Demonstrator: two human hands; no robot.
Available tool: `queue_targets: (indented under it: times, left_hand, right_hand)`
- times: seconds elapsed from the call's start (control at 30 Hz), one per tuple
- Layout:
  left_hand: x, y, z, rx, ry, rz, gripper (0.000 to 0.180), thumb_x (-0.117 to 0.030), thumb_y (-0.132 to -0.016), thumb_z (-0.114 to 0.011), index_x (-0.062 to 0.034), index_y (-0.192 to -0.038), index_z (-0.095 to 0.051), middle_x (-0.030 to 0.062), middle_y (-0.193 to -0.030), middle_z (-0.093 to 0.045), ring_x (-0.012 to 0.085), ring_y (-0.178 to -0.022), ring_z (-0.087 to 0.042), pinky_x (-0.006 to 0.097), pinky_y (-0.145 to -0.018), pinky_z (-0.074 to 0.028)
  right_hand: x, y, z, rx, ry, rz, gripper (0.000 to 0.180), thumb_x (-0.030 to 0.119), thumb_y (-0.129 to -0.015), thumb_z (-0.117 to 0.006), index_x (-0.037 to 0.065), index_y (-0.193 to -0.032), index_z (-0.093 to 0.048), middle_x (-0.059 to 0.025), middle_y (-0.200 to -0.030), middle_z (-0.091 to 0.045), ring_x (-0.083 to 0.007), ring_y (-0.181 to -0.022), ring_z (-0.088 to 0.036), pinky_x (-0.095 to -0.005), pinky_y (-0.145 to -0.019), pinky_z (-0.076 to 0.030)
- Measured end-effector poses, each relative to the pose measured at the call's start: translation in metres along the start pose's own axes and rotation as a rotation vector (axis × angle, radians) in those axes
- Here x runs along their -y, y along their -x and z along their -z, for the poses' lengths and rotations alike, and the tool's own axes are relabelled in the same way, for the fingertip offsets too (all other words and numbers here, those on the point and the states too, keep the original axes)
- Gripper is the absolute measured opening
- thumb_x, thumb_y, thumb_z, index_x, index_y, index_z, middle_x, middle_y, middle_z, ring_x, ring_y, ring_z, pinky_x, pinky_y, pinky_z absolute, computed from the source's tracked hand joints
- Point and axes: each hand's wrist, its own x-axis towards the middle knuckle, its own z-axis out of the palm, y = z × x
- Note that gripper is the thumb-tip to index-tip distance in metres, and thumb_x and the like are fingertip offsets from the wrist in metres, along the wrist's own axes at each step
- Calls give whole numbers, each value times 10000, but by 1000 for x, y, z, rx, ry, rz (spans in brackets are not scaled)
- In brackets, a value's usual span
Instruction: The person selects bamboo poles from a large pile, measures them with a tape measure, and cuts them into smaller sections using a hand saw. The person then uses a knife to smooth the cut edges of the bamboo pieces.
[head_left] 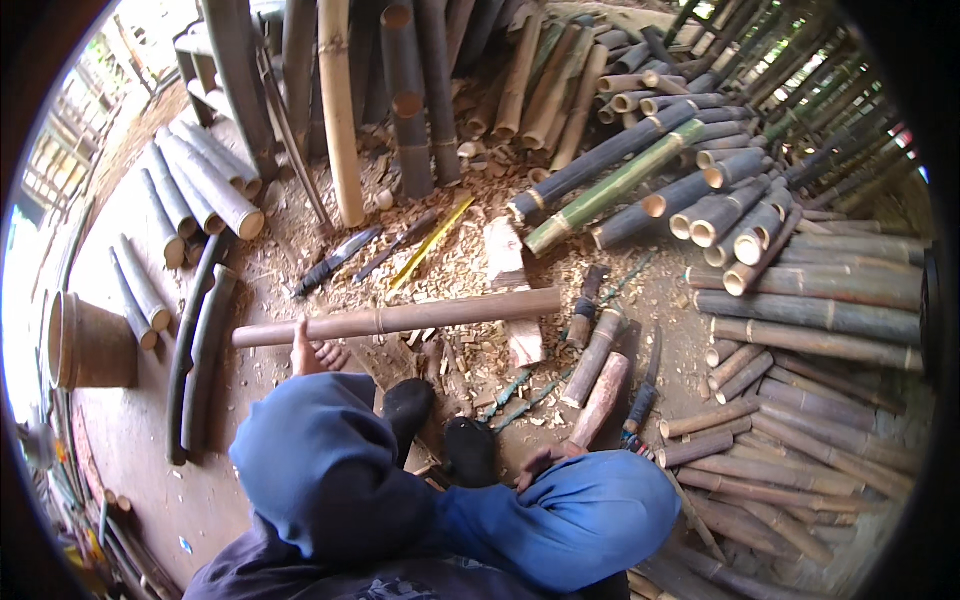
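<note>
A long pale bamboo pole (pixel 400 319) is being held level across the middle of the dirt floor (pixel 150 440) by the left hand (pixel 305 358), which is being kept closed around it near its left end; the thumb is showing above the blue sleeve. The right hand (pixel 540 462) is being rested low at the knee, just beside a short brown bamboo piece (pixel 600 398); whether it is closed on anything cannot be told, since most of it is being hidden by the sleeve. Two dark shoes (pixel 440 425) are being kept between the hands.

Beyond the pole, a wooden chopping block (pixel 512 290) is being surrounded by a thick litter of shavings and chips, so a good deal of cutting appears to be done already. The held pole is being shown whole and unsplit, and much uncut stock is being kept around: a stack of dark and green culms (pixel 700 190) toward the far right edge of the floor and grey sections (pixel 200 185) toward the far left.

A large knife (pixel 335 260) and a yellow strip (pixel 432 242) are being left lying past the pole.

A round wooden tub (pixel 85 345) is being stood at the left edge of the floor; its contents cannot be seen.
</note>
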Motion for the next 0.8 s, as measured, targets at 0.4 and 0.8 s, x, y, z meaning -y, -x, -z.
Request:
queue_targets:
  times: [0.4,0.8]
  left_hand:
    - [-18,23,-42,522,-1866,-1305,648,-248,-619,-845,-114,-1216,-632,134,-1170,-644,349,-1199,-577,451,-1009,-466]
    - [-38,-10,-19,593,-1778,-1230,530,-204,-669,-817,-114,-1172,-677,152,-1039,-698,365,-1022,-675,474,-931,-523]
  right_hand:
    - [4,-207,55,-955,1475,30,1018,445,-785,-818,-152,-1461,-346,-389,-1424,-465,-488,-1329,-468,-514,-1145,-354]
    - [-60,-251,29,-718,1261,483,885,297,-782,-839,-18,-1453,-355,-239,-1259,-513,-386,-1136,-525,-488,-1006,-428]
